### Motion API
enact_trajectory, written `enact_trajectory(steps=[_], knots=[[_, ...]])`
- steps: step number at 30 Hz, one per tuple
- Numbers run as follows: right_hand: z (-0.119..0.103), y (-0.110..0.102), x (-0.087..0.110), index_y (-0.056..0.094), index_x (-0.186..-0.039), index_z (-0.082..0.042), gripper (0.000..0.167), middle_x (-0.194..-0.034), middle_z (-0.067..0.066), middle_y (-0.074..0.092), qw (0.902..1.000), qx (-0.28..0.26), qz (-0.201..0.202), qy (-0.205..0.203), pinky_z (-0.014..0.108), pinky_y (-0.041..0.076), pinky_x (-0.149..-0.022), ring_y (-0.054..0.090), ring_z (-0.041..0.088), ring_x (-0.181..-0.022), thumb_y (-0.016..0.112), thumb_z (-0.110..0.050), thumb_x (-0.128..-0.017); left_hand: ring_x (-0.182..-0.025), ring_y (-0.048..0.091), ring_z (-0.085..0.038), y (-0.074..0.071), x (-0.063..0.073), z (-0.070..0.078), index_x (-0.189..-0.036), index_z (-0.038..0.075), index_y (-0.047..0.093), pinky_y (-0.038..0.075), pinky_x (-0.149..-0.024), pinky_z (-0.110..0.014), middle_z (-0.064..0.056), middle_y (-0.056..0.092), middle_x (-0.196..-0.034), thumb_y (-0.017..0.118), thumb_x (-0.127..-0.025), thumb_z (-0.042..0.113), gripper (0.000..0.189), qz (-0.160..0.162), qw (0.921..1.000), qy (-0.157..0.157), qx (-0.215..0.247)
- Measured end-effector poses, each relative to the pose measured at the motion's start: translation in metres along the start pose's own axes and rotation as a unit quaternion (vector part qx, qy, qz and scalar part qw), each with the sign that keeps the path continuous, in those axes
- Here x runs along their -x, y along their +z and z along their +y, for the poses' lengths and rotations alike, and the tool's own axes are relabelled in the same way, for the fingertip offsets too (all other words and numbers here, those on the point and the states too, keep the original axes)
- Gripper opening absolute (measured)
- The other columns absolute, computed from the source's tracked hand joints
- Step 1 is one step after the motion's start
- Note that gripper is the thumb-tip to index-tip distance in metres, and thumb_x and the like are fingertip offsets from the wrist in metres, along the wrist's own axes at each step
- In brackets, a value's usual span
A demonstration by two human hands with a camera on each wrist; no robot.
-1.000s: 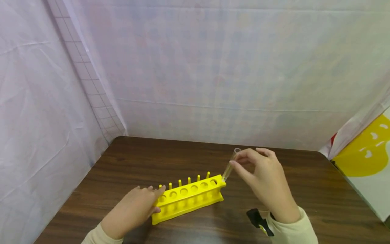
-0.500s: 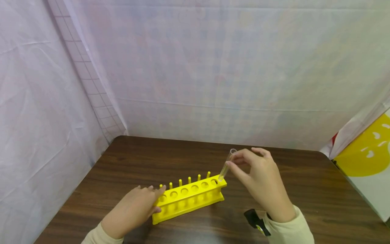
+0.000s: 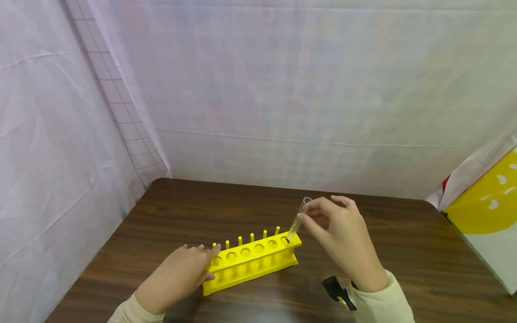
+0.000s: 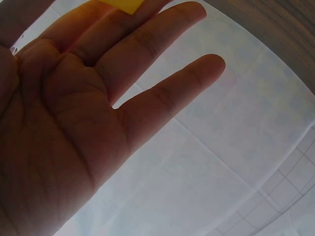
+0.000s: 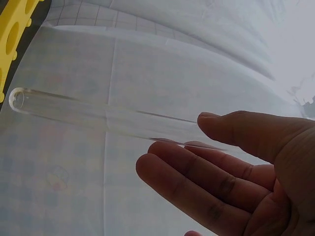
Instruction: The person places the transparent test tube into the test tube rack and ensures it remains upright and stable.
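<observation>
A yellow test tube rack (image 3: pixel 252 265) stands slanted on the table, its row of round holes facing up and short pegs along its far side. My left hand (image 3: pixel 175 277) holds its left end, thumb at the front and index finger on top; in the left wrist view a yellow corner of the rack (image 4: pixel 127 4) shows at the fingers. Between thumb and fingers, my right hand (image 3: pixel 342 240) pinches a clear glass test tube (image 3: pixel 296 220) near its open mouth. The tube tilts, its rounded lower end right at the rack's rightmost hole. The right wrist view shows the tube (image 5: pixel 78 109) see-through.
The dark wood-grain table (image 3: pixel 404 251) extends around the rack. Behind it hangs a pale curtain (image 3: pixel 291 89), with another white sheet (image 3: pixel 48 134) at left. A yellow and white panel (image 3: pixel 484 211) stands beyond the right edge. A black strap (image 3: pixel 338 291) hangs by the right sleeve.
My right hand has moved left with the test tube, bringing its lower end from beside the rack's right end to over the rightmost hole. The left hand keeps its hold.
</observation>
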State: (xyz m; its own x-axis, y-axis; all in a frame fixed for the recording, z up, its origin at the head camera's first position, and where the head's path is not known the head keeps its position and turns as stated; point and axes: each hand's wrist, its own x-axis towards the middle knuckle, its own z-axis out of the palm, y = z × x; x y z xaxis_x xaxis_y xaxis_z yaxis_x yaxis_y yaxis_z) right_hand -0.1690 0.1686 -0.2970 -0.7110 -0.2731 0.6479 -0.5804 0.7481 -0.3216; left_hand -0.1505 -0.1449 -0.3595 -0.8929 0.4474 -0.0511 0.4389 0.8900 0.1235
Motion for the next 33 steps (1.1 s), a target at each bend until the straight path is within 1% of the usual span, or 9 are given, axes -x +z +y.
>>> enact_trajectory(steps=[9, 16, 19, 27, 33], knots=[[0.001, 0.003, -0.001, 0.074, -0.096, -0.012, 0.013, -0.086, -0.004, 0.077, 1.0000, 0.004, 0.002, -0.006, 0.056, 0.039, -0.108, 0.071, 0.013, -0.072, 0.084, -0.010, -0.087, -0.122, 0.065, -0.037, 0.000, 0.001, 0.000, -0.142, 0.006, 0.062, 0.049, -0.104, -0.061, -0.017, 0.072, -0.125, 0.080, -0.090, 0.030, 0.060, 0.000, 1.0000, -0.003, 0.008], [0.002, 0.007, -0.001, 0.075, -0.097, -0.012, 0.011, -0.086, -0.004, 0.078, 0.9998, 0.006, -0.017, 0.002, 0.056, 0.038, -0.109, 0.072, 0.012, -0.073, 0.083, -0.012, -0.089, -0.119, 0.066, -0.039, 0.002, 0.003, 0.000, -0.140, 0.005, 0.063, 0.051, -0.102, -0.062, -0.018, 0.072, -0.122, 0.081, -0.088, 0.028, 0.059, 0.024, 0.9997, 0.008, 0.007], [0.003, 0.008, -0.001, 0.075, -0.097, -0.012, 0.011, -0.087, -0.004, 0.078, 0.9997, 0.008, -0.021, 0.003, 0.056, 0.037, -0.109, 0.072, 0.011, -0.072, 0.082, -0.013, -0.089, -0.118, 0.067, -0.039, 0.002, 0.003, 0.000, -0.139, 0.005, 0.063, 0.051, -0.102, -0.062, -0.018, 0.073, -0.120, 0.082, -0.088, 0.028, 0.059, 0.028, 0.9995, 0.010, 0.006], [0.004, 0.010, -0.001, 0.075, -0.097, -0.013, 0.010, -0.085, -0.006, 0.078, 0.9994, 0.018, -0.029, 0.003, 0.057, 0.038, -0.108, 0.071, 0.011, -0.073, 0.082, -0.015, -0.090, -0.120, 0.066, -0.038, 0.002, 0.002, 0.000, -0.140, 0.006, 0.063, 0.050, -0.104, -0.061, -0.018, 0.073, -0.121, 0.081, -0.089, 0.029, 0.059, 0.012, 0.9999, 0.003, 0.006], [0.006, 0.012, -0.001, 0.075, -0.095, -0.013, 0.010, -0.085, -0.005, 0.078, 0.9991, 0.025, -0.036, 0.002, 0.057, 0.038, -0.107, 0.071, 0.010, -0.070, 0.083, -0.016, -0.090, -0.120, 0.066, -0.039, 0.001, 0.002, 0.001, -0.140, 0.006, 0.063, 0.050, -0.104, -0.061, -0.018, 0.073, -0.121, 0.081, -0.089, 0.028, 0.059, 0.015, 0.9999, 0.001, 0.007]])
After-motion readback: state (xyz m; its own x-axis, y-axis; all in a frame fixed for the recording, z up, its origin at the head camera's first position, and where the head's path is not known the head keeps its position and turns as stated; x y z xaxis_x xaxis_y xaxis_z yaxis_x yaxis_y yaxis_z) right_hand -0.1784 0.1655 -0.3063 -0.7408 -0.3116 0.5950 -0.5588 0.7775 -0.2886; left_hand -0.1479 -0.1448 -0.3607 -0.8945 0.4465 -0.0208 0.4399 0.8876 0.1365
